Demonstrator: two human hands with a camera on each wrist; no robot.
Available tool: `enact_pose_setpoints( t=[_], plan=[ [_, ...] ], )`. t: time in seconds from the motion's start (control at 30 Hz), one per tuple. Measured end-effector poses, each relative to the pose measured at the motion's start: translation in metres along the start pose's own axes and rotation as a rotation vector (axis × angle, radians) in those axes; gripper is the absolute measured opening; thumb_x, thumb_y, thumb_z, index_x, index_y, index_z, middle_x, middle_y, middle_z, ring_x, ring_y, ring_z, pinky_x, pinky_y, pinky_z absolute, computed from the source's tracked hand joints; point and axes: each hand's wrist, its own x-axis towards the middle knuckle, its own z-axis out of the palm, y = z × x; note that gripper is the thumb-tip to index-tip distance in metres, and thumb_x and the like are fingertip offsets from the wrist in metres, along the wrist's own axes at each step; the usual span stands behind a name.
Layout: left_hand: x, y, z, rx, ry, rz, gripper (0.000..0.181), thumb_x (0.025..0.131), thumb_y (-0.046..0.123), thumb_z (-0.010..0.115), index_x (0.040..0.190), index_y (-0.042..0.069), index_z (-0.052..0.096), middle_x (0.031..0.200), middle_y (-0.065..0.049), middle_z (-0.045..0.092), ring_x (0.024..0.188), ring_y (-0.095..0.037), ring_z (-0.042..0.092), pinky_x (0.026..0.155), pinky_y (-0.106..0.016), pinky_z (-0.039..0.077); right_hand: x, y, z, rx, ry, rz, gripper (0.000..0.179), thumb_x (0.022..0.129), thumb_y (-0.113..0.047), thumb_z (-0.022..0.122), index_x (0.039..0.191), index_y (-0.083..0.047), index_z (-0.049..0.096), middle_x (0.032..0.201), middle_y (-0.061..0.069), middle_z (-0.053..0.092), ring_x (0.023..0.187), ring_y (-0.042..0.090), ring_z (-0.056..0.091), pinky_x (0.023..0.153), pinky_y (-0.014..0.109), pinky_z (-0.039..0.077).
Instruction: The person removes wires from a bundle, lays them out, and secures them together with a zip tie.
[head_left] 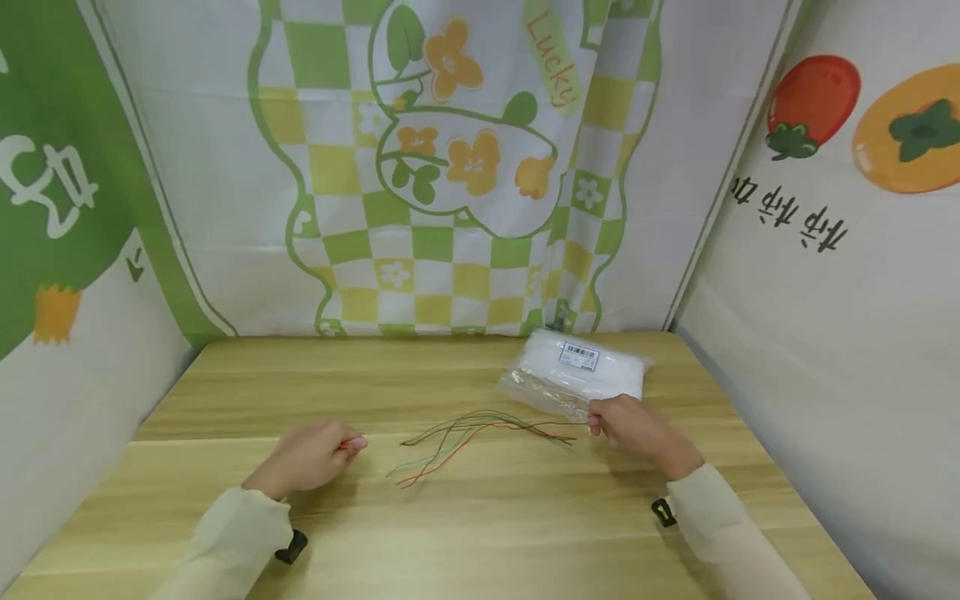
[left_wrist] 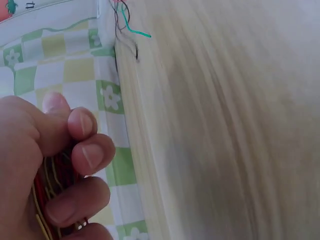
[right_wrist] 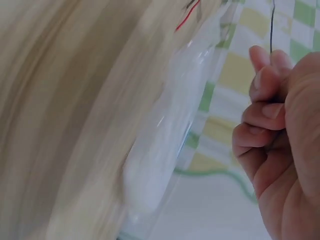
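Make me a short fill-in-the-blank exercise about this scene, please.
Between the left hand and right hand, loose strands lie on a wooden ____.
The bundle of strands is gripped on the person's ____ side.
The white package wears a label with a striped ____.
The word on the back cloth reads ____.

Missing words: table; left; barcode; Lucky.
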Motion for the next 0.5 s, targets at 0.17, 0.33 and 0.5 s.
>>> enact_pose_setpoints(
  t=[0.17,0.33,0.5],
  plan=[
    [-0.003,-0.002,0.005,-0.074,-0.009,-0.020,0.049,0.112,0.032,0.052,0.064,0.024,0.044,0.059,0.012,0.034,0.053,-0.002,0.029,0.055,-0.022,0.028,0.014,-0.004,0.006,0.018,-0.043,0.025,0.032,0.088,0.014,0.059,0.080,-0.017,0.062,0.072,-0.007,0.061,0.068,0.003,0.051,0.064,0.023,0.047],
    [-0.005,0.003,0.007,-0.142,-0.065,-0.112,0.054,0.112,0.046,0.047,0.064,0.023,0.045,0.057,0.011,0.035,0.051,-0.005,0.028,0.052,-0.023,0.027,0.015,-0.004,0.017,0.051,-0.066,0.000,0.030,0.095,0.009,0.063,0.076,-0.013,0.057,0.068,-0.012,0.043,0.067,0.001,0.042,0.063,0.020,0.040],
    [-0.003,0.009,0.005,-0.162,-0.093,-0.121,0.054,0.105,0.060,0.056,0.068,0.022,0.042,0.060,0.011,0.032,0.053,-0.006,0.026,0.053,-0.023,0.023,0.015,-0.008,0.023,0.029,-0.061,0.018,0.033,0.100,-0.003,0.068,0.074,-0.018,0.054,0.068,-0.012,0.045,0.066,0.002,0.045,0.063,0.023,0.044]
  ],
)
